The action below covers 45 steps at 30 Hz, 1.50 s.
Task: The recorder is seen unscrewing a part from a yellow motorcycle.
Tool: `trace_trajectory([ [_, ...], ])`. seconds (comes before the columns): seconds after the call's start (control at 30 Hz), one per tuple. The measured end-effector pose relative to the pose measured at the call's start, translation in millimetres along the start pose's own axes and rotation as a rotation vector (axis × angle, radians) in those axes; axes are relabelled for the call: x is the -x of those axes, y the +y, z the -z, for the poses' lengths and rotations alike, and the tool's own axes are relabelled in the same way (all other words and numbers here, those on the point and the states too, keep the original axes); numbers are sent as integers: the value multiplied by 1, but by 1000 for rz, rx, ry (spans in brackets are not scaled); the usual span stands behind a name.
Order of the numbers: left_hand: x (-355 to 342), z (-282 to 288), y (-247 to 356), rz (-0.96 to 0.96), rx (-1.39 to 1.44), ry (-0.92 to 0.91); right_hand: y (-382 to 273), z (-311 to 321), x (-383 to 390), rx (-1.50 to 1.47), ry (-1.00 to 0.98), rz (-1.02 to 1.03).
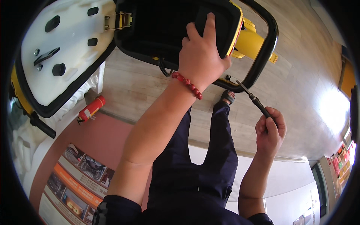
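My left hand [202, 54], with a red bead bracelet [187, 85] at its wrist, reaches over a black open compartment [157, 33] with a yellow rim. Its fingers are stretched apart over the dark interior, and the thumb lies near the right edge. Whether the fingertips touch the inside I cannot tell. Lower right, my right hand [270, 129] grips a screwdriver [260, 107] by its black handle. The thin metal shaft points up and left, its tip close to a bent black tube [268, 48]. A raised lid [71, 33], white inside with black pads, joins the compartment by a metal hinge [119, 21].
Yellow parts [249, 41] stand between the compartment and the tube. A red fire extinguisher [91, 109] is at the left, near a printed panel [75, 183]. The floor [300, 86] is pale wood planks. My legs [195, 172] and a sandalled foot [227, 98] are below.
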<state>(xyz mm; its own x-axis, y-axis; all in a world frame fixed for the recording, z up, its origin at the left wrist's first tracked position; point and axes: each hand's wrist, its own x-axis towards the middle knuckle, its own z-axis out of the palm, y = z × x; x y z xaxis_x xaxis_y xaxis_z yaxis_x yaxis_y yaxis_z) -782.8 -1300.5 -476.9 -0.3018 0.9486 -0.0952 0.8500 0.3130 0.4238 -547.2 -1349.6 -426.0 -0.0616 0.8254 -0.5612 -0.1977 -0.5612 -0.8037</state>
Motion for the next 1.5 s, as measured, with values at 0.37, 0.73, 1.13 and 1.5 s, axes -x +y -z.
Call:
trace_trajectory([
  [0.37, 0, -5, -1, 59, -37, -69, -6, -21, -9, -21, -92, 54],
  [0.73, 42, 3, -35, -171, 241, 25, 6, -6, -8, -302, -205, 73],
  [1.13, 52, -3, -26, -244, -41, 18, 41, 56, -2, -632, -275, -91],
  [1.5, 28, -3, -19, -202, -77, -32, 47, 109, 9, -547, -224, -106],
])
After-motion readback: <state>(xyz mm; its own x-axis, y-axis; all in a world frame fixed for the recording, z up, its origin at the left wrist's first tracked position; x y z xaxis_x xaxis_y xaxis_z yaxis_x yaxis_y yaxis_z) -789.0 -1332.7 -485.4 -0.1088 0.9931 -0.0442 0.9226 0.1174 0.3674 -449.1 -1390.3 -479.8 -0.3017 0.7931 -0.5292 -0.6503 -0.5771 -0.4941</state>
